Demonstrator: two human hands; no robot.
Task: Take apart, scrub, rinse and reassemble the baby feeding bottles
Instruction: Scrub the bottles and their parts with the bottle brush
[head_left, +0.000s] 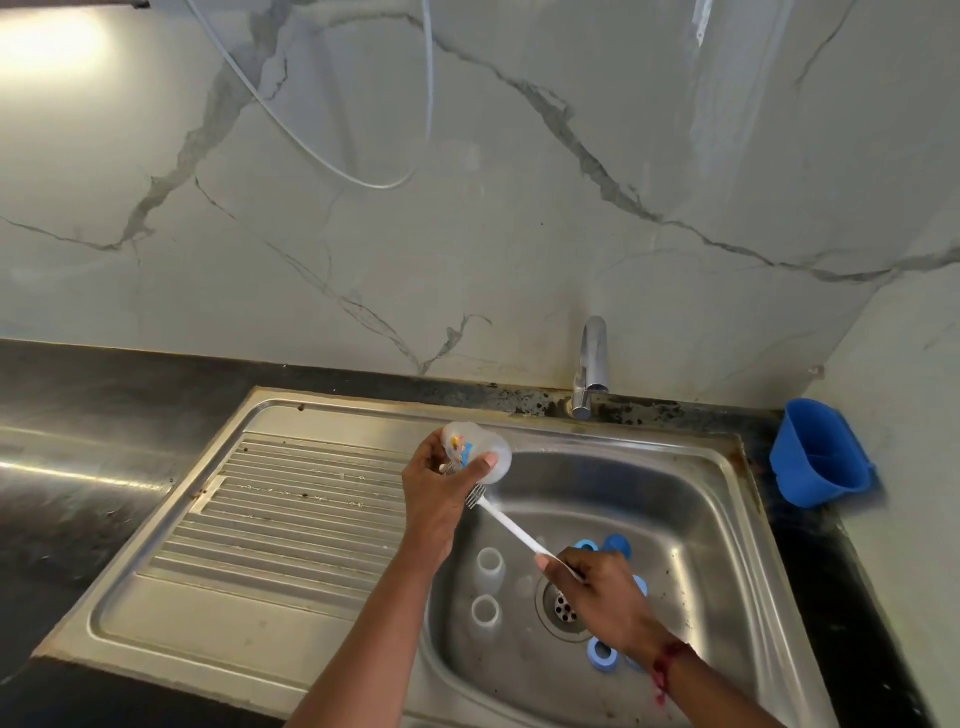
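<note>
Over sink (727, 525) | left hand (441, 493) grips bottle (475, 449) | right hand (597, 587) holds brush (511, 530)

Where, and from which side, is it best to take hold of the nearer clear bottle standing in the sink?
Probably grip the nearer bottle round its wall, just under the open mouth, coming from above. It appears to stand upright, mouth up, apart from the other bottle.

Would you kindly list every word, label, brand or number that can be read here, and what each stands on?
No text can be read anywhere.
The bottle held in the left hand: a blue and orange print, too blurred to show any letters.
The brush in the right hand, tap, blue tub: no markings visible.
</note>
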